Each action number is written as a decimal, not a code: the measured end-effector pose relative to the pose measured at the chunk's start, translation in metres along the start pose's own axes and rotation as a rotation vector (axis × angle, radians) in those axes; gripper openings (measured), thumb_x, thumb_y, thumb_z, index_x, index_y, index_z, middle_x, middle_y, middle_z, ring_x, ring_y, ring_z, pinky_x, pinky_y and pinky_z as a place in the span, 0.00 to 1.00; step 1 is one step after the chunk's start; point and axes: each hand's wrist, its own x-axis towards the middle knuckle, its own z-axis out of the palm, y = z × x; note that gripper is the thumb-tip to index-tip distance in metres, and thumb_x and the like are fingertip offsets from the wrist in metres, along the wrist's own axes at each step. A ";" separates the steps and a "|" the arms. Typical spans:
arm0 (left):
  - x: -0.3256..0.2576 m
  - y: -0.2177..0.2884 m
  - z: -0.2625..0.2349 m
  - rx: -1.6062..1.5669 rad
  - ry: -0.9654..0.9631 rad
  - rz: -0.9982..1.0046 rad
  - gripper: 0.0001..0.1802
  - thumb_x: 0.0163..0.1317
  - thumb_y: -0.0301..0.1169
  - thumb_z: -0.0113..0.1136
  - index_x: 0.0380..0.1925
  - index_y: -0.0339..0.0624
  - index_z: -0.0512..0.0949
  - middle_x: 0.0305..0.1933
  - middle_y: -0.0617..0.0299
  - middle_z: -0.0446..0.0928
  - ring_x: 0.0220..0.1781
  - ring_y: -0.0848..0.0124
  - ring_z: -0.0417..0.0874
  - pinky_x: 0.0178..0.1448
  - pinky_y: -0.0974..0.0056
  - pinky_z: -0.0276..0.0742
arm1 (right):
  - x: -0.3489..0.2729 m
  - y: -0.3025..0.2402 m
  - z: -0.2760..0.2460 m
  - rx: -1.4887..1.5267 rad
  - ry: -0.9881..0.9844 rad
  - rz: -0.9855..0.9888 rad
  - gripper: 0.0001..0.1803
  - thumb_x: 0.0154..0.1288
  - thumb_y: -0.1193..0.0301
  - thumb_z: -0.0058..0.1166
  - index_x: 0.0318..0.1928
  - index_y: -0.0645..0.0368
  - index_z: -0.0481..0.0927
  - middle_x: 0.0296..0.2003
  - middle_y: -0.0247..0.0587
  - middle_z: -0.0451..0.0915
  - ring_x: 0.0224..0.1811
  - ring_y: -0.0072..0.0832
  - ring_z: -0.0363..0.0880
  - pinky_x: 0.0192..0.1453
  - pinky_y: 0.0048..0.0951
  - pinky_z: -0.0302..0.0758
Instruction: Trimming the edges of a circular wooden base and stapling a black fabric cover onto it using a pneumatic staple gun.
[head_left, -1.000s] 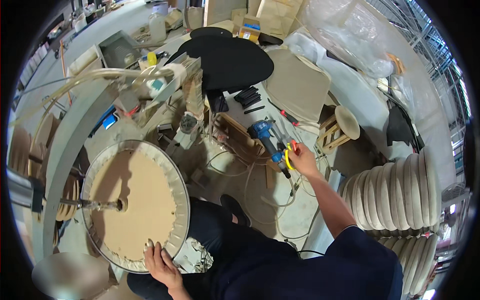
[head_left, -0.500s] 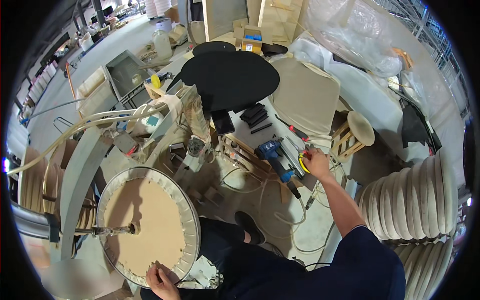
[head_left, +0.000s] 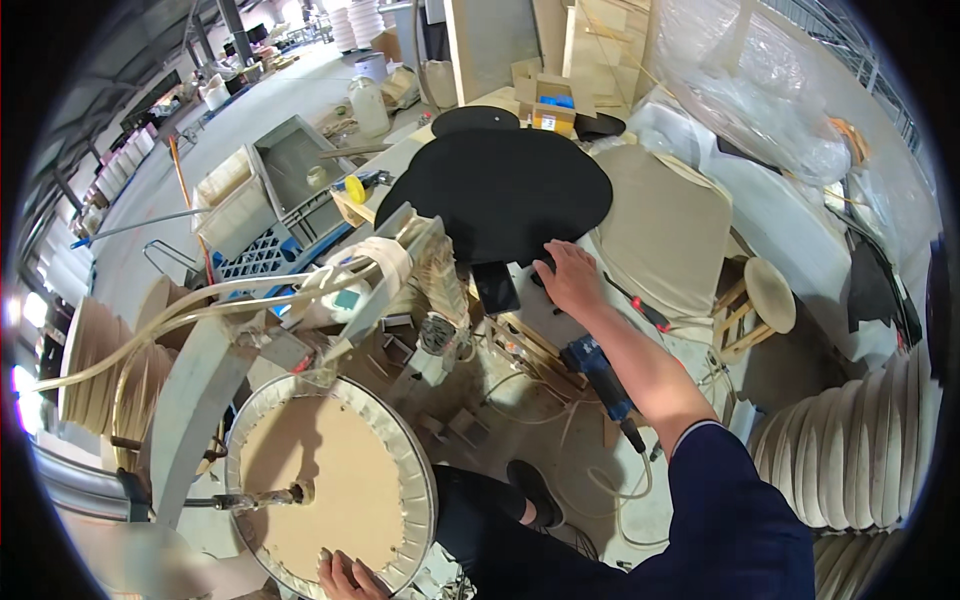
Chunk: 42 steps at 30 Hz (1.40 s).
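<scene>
Beside my left knee is a round upholstery piece [head_left: 330,480], with a tan board face and pale fabric gathered around its rim. My left hand [head_left: 350,578] lies at its near edge, fingers spread over the board and rim. My right hand [head_left: 572,280] is over the small black strips on the worktop, next to a dark phone [head_left: 495,287]. Its visible fingers are apart; the strips are mostly hidden beneath it. Under my right forearm is a blue-and-black air stapler [head_left: 600,375] with a hose. A red-and-black screwdriver [head_left: 650,315] lies beyond the forearm.
Large black oval sheets [head_left: 510,195] and a beige covered panel [head_left: 665,225] cover the far worktop. A metal clamp arm [head_left: 195,410] meets the round piece from the left. A wooden stool [head_left: 765,300] and stacked pale round pieces [head_left: 850,450] stand to the right.
My right hand has left the red-and-yellow-handled tool and moved far-left to the black strips. The fingers of my left hand have spread on the round piece. The view has shifted left.
</scene>
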 end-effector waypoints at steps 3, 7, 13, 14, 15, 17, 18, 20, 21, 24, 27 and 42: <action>0.001 0.003 -0.003 -0.007 -0.012 -0.032 0.19 0.78 0.35 0.64 0.58 0.29 0.84 0.66 0.34 0.81 0.66 0.38 0.82 0.70 0.42 0.80 | 0.039 -0.008 0.033 -0.059 -0.141 0.044 0.31 0.77 0.51 0.58 0.71 0.56 0.79 0.74 0.47 0.76 0.79 0.44 0.70 0.84 0.51 0.61; 0.006 0.002 -0.006 -0.019 -0.021 -0.021 0.18 0.78 0.34 0.63 0.57 0.28 0.84 0.65 0.34 0.80 0.65 0.37 0.82 0.69 0.42 0.81 | 0.072 -0.007 0.060 -0.162 -0.287 0.089 0.37 0.79 0.48 0.55 0.77 0.57 0.73 0.79 0.48 0.70 0.84 0.45 0.62 0.87 0.51 0.56; 0.009 -0.001 -0.011 -0.009 -0.046 -0.042 0.17 0.79 0.32 0.62 0.57 0.27 0.84 0.64 0.33 0.81 0.64 0.37 0.83 0.69 0.42 0.81 | 0.075 -0.004 0.078 -0.296 -0.286 -0.069 0.24 0.78 0.54 0.56 0.64 0.56 0.81 0.66 0.46 0.81 0.72 0.44 0.75 0.81 0.50 0.64; 0.007 -0.003 -0.015 0.013 -0.043 -0.049 0.17 0.79 0.32 0.62 0.57 0.27 0.84 0.64 0.33 0.81 0.64 0.37 0.83 0.69 0.42 0.81 | 0.077 -0.015 0.078 -0.322 -0.301 -0.175 0.18 0.78 0.56 0.57 0.56 0.55 0.84 0.59 0.44 0.86 0.66 0.44 0.81 0.78 0.49 0.69; 0.009 -0.003 -0.012 0.003 -0.048 -0.044 0.17 0.79 0.32 0.62 0.57 0.27 0.84 0.64 0.33 0.81 0.64 0.37 0.83 0.69 0.42 0.81 | 0.078 -0.005 0.078 -0.333 -0.301 -0.169 0.18 0.78 0.56 0.57 0.56 0.55 0.84 0.59 0.44 0.86 0.66 0.44 0.81 0.78 0.49 0.69; 0.012 -0.003 -0.003 -0.024 -0.047 -0.019 0.17 0.79 0.31 0.62 0.57 0.27 0.84 0.64 0.33 0.81 0.64 0.37 0.83 0.69 0.42 0.81 | 0.076 0.026 0.081 -0.328 -0.075 -0.315 0.11 0.76 0.60 0.59 0.44 0.54 0.84 0.42 0.41 0.89 0.49 0.43 0.88 0.65 0.45 0.79; 0.013 -0.003 -0.002 -0.025 -0.048 -0.016 0.17 0.79 0.31 0.62 0.57 0.27 0.84 0.64 0.33 0.81 0.64 0.37 0.83 0.69 0.42 0.81 | 0.078 0.030 0.081 -0.330 -0.075 -0.313 0.11 0.76 0.60 0.59 0.44 0.54 0.84 0.42 0.41 0.89 0.49 0.43 0.88 0.65 0.45 0.79; 0.015 -0.002 -0.001 -0.032 -0.036 -0.006 0.17 0.79 0.31 0.62 0.57 0.27 0.84 0.64 0.33 0.81 0.64 0.37 0.83 0.69 0.41 0.81 | 0.086 0.035 0.079 -0.298 -0.219 -0.185 0.12 0.76 0.61 0.61 0.43 0.57 0.88 0.36 0.48 0.89 0.43 0.49 0.90 0.52 0.49 0.84; 0.013 -0.002 -0.002 -0.027 -0.030 -0.008 0.17 0.79 0.31 0.62 0.57 0.27 0.84 0.64 0.33 0.81 0.64 0.37 0.83 0.69 0.41 0.81 | 0.090 0.031 0.075 -0.292 -0.215 -0.189 0.12 0.76 0.61 0.61 0.43 0.57 0.88 0.36 0.48 0.89 0.43 0.49 0.90 0.52 0.49 0.84; 0.009 -0.002 -0.005 -0.014 -0.006 -0.026 0.16 0.79 0.31 0.62 0.57 0.28 0.84 0.64 0.34 0.82 0.63 0.37 0.83 0.69 0.42 0.81 | 0.102 0.016 0.061 -0.050 -0.107 0.028 0.12 0.74 0.59 0.64 0.41 0.55 0.88 0.33 0.51 0.88 0.40 0.54 0.89 0.46 0.53 0.85; 0.007 -0.001 -0.006 -0.011 0.028 -0.039 0.16 0.78 0.30 0.63 0.57 0.29 0.84 0.64 0.35 0.82 0.64 0.38 0.83 0.70 0.42 0.80 | 0.113 0.001 0.052 -0.044 -0.180 0.039 0.13 0.73 0.57 0.66 0.43 0.54 0.87 0.37 0.51 0.89 0.43 0.55 0.88 0.48 0.54 0.84; -0.002 -0.011 -0.001 0.002 0.074 -0.045 0.17 0.76 0.34 0.64 0.57 0.35 0.86 0.64 0.40 0.84 0.64 0.39 0.84 0.70 0.41 0.79 | 0.121 -0.032 -0.093 0.469 0.485 0.240 0.20 0.86 0.59 0.50 0.63 0.62 0.81 0.49 0.62 0.88 0.51 0.56 0.87 0.59 0.45 0.81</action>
